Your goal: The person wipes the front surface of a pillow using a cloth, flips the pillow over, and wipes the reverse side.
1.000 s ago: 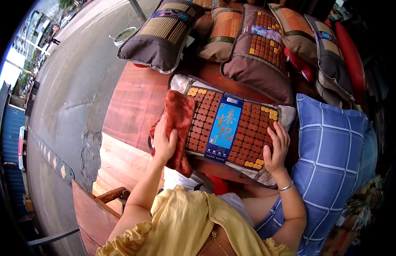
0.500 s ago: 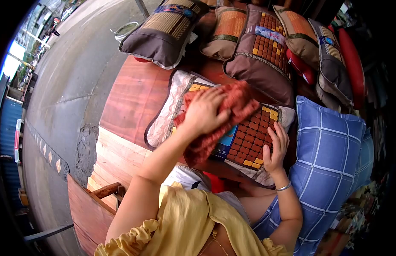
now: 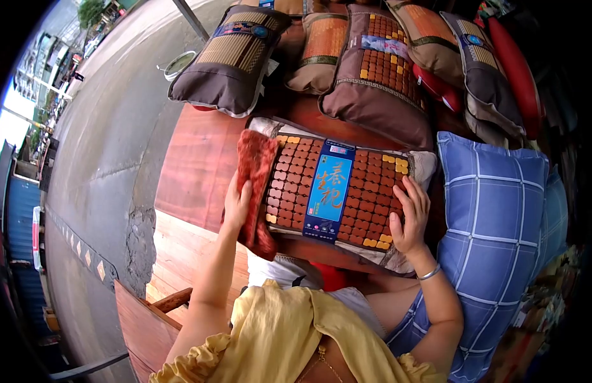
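Note:
A pillow with brown and yellow tiles lies flat on the reddish wooden table, with a blue printed band round its middle. My left hand holds a red cloth over the pillow's left end; part of its fingers is hidden behind the cloth. On the pillow's right end rests my right hand, its fingers spread and nothing in it. A bracelet circles the right wrist.
Several more pillows, among them a grey one and a brown tiled one, lie along the far side. A blue checked pillow is at the right. A wooden chair back stands lower left, and a bucket upper left.
My left hand and the red cloth have moved from the pillow's middle back to its left end, uncovering the blue band. My right hand stays on the right end.

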The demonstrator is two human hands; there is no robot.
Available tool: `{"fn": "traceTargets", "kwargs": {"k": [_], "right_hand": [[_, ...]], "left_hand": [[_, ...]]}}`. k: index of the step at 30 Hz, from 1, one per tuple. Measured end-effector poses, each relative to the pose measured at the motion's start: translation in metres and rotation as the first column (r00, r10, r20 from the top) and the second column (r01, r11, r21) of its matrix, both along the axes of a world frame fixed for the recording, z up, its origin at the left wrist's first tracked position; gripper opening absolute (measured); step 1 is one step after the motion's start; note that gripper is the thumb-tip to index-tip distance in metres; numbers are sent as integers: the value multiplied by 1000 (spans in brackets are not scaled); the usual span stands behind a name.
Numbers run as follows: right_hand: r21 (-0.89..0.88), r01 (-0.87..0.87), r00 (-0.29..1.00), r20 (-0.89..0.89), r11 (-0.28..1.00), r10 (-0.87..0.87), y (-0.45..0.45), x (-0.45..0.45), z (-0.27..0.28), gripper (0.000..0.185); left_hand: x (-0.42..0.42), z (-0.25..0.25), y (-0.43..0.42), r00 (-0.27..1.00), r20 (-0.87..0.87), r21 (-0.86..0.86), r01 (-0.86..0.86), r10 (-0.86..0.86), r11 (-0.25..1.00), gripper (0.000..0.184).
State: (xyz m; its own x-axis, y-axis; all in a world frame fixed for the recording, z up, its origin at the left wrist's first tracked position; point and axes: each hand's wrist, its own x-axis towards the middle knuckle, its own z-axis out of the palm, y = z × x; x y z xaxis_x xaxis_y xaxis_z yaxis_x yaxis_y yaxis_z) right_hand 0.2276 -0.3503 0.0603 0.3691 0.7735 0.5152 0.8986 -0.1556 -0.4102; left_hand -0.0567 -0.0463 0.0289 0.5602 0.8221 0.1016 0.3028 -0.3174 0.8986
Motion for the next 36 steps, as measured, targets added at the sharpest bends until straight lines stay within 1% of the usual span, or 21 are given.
{"fn": "traceTargets", "kwargs": {"k": [2,4,5,6,8,10,12,13,14,16,18,20,22,24,26,28,29,31,32,34,36], "right_hand": [[-4,1,1000,-5,1000,-1,0,1,1,48],[-7,-1,1000,-11,1000,1,0,0,0,48],[-5,-2,1000,-10,1000,2,0,0,0,48],[-3,-3,1000,-5,1000,3,0,0,0,48],[-6,1,1000,0,1000,-1,0,0,1,48],[-10,-1,1000,5,1000,1,0,0,2,48],[-4,-4,1000,0,1000,4,1,1,2,49],[-5,-6,1000,4,1000,6,1,0,2,49],[1,-1,1000,13,1000,1,2,0,2,49],[6,6,1000,27,1000,-6,1,1,2,50],[20,1,1000,22,1000,-2,1,2,-2,50],[12,1,1000,22,1000,-1,1,1,-2,49],[7,1,1000,17,1000,-1,2,0,1,49],[6,4,1000,16,1000,-4,2,-1,1,48],[6,10,1000,13,1000,-10,1,-1,1,48],[10,7,1000,4,1000,-8,1,-1,0,48],[14,11,1000,0,1000,-11,1,-1,0,48],[-1,9,1000,-1,1000,-9,1,-1,1,48],[-3,13,1000,-4,1000,-13,1,-1,1,48],[2,7,1000,-8,1000,-7,1,-1,0,48],[-2,5,1000,-6,1000,-5,0,-1,0,48]], "left_hand": [[-14,-5,-21,996,-90,188,5,13,982,52],[-9,10,-52,992,-125,349,40,4,936,60],[-6,11,-62,986,-163,471,99,-24,877,63],[-1,9,-71,987,-150,555,125,-49,822,66],[20,27,-92,954,-290,603,247,-80,759,70],[46,43,-109,903,-389,577,393,-182,716,75],[74,58,-122,862,-401,543,496,-310,678,73],[88,64,-126,846,-409,537,526,-341,660,74],[100,68,-126,832,-432,554,549,-348,626,73],[119,72,-118,812,-453,554,579,-368,598,72],[132,72,-101,819,-447,541,568,-359,621,67],[138,72,-76,844,-439,538,522,-310,662,63],[136,73,-41,885,-393,489,431,-250,758,58],[124,56,4,900,-376,409,375,-221,832,56],[99,45,34,943,-294,329,256,-159,909,48],[67,16,57,980,-77,105,193,-186,976,46],[56,14,52,979,-81,108,197,-188,975,46],[32,8,33,994,-11,165,113,-113,980,49],[20,3,26,992,-60,156,123,-115,980,55],[10,2,-2,991,-127,336,81,-40,939,55],[9,17,-36,984,-176,470,107,-26,876,58]]}}
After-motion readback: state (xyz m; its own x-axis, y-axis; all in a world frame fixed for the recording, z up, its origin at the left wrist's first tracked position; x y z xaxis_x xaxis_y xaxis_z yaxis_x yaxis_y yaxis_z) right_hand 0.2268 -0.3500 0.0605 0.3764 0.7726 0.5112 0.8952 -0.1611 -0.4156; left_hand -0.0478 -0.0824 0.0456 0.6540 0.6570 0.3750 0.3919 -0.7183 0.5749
